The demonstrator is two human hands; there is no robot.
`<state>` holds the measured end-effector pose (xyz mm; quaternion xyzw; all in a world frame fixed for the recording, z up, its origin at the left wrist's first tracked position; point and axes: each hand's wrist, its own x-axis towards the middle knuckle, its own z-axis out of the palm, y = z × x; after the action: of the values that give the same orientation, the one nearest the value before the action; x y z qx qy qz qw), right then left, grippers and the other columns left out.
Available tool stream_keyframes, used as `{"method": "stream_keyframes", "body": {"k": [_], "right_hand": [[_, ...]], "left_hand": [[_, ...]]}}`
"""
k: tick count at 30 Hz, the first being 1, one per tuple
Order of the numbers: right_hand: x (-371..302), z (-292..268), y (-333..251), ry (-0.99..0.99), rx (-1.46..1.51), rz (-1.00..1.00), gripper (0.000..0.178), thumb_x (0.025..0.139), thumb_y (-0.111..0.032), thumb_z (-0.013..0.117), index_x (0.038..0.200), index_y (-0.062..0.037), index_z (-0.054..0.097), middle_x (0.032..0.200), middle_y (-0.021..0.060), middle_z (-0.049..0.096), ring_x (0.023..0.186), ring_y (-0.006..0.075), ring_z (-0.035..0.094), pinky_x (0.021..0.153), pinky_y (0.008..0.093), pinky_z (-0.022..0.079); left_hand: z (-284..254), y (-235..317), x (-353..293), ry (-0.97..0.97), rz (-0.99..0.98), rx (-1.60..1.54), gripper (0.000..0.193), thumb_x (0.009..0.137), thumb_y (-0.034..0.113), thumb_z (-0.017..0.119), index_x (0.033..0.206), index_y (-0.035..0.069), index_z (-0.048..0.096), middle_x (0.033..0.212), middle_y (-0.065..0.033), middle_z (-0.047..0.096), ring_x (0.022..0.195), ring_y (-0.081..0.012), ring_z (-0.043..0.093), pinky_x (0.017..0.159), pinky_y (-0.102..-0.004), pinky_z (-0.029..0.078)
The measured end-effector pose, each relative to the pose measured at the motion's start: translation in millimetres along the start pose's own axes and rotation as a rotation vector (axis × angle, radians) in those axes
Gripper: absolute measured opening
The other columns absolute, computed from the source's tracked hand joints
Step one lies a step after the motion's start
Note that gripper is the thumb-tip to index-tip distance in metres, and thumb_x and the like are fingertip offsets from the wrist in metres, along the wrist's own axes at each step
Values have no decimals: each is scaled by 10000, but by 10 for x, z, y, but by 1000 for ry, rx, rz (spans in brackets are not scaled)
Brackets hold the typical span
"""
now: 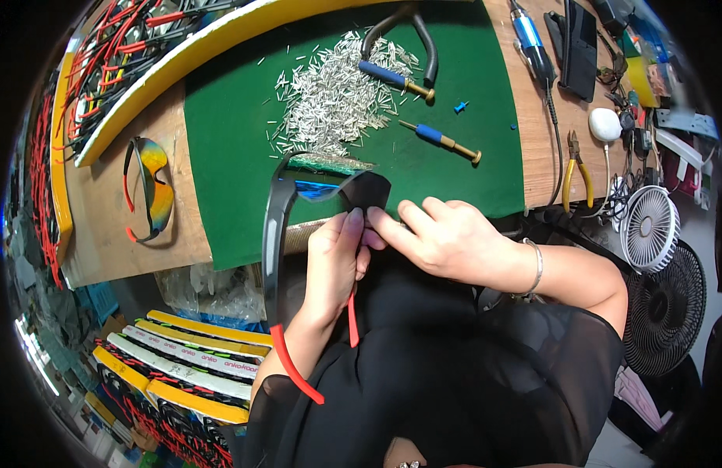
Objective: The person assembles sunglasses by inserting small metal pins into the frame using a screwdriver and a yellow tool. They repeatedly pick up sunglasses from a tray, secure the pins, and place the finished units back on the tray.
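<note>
A pair of black wraparound sunglasses (277,234) with red temple tips is held at the near edge of the table, close to my body. My left hand (330,261) is closed on it, thumb and fingers pinching near the dark lens (369,191). From the other side, my right hand (455,242) presses thumb and index finger against the same spot; its other fingers are curled. Whatever small part lies between the fingertips is hidden. Beyond the sunglasses, a heap of small silvery pins (330,101) covers part of the green mat (486,156).
Two blue-handled screwdrivers (430,134) and black-handled pliers (431,51) lie on the mat. Sunglasses with an orange lens (155,187) rest at left, beside a yellow-edged tray (103,140). Yellow pliers (577,179), a corded blue tool (530,39) and a white fan (650,226) are at right.
</note>
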<state>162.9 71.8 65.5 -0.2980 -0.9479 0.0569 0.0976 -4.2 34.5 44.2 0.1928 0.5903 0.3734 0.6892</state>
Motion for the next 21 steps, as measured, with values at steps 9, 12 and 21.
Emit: {"method": "stream_keyframes", "body": {"k": [9, 12, 21], "right_hand": [[-386, -52, 888, 147, -249, 600, 345, 770, -150, 625, 1076, -39, 511, 809, 105, 526, 757, 259, 541, 655, 344, 464], [-315, 33, 864, 60, -339, 685, 392, 770, -174, 631, 1118, -35, 514, 980, 137, 518, 936, 283, 506, 761, 354, 431], [99, -188, 305, 138, 744, 265, 417, 754, -148, 652, 1117, -7, 504, 923, 137, 542, 738, 248, 555, 670, 325, 460]], "left_hand": [[133, 121, -30, -150, 30, -5, 240, 952, 209, 394, 866, 20, 513, 681, -54, 576, 409, -33, 346, 359, -171, 262], [171, 159, -70, -166, 28, 59, 285, 939, 222, 418, 787, 19, 547, 543, -5, 483, 424, -42, 351, 393, -181, 276], [21, 21, -132, -230, -35, 44, 259, 899, 112, 468, 1144, 35, 494, 843, -31, 603, 520, -17, 390, 463, -143, 306]]}}
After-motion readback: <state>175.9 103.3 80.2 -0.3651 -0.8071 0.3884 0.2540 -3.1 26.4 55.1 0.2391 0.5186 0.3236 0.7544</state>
